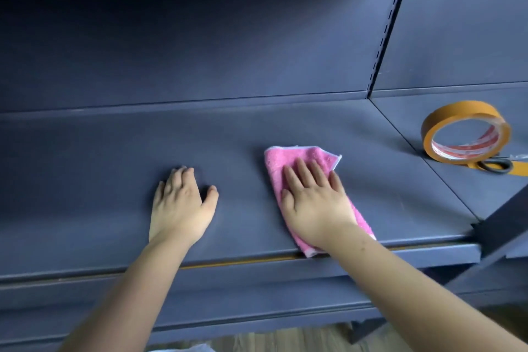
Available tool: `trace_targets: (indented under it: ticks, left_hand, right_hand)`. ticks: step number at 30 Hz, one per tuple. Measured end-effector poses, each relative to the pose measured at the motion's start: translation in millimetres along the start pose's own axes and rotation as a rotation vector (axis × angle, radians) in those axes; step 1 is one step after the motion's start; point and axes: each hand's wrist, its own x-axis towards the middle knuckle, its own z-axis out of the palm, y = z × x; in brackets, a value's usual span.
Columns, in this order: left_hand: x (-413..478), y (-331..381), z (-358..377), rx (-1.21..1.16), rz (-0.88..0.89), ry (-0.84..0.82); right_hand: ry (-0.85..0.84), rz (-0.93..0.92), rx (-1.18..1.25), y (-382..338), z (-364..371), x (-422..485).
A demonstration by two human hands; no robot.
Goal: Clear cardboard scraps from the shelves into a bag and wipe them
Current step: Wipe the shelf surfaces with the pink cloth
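Currently the right hand (314, 203) is pressing flat, fingers straight, on a pink terry cloth (285, 161) lying at the front edge of the dark blue-grey metal shelf (85, 166). The left hand (180, 206) is resting on bare shelf nearby, holding nothing. An orange tape roll (463, 108) is sitting on the adjoining shelf to the right, over what are possibly black scissors (495, 171).

Cloth (307, 177) on shelf (114, 157), tape (465, 131) rt.

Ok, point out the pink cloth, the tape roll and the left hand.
pink cloth (303, 155): head view, far part beyond fingers.
tape roll (463, 108): head view, orange outer band.
left hand (180, 204): head view, back of hand.
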Motion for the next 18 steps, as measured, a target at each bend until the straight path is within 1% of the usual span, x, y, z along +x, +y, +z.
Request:
trace_targets:
  ticks: [6, 10, 12, 15, 18]
  left_hand:
    - [-0.7, 0.2, -1.0, -0.013, 0.001, 0.008]
    - [-1.1, -0.8, -1.7, -0.013, 0.007, 0.002]
    - [-1.7, -1.2, -2.6, -0.016, 0.006, 0.005]
    - [-2.3, -0.2, -2.1, -0.019, 0.009, 0.009]
    - [-0.2, -1.6, 1.0, -0.019, 0.010, 0.019]
  right_hand:
    - [-0.087, -0.152, 0.069, -64.9, 10.8, -8.4]
    - [-0.112, -0.185, 0.060, -62.6, 10.9, -0.2]
    - [-0.095, -0.148, 0.056, -49.7, 9.0, 3.5]
    - [-0.030, -0.025, 0.042, -20.5, 4.3, 7.6]
    - [-0.022, 0.086, 0.021, 5.3, -1.7, 7.1]
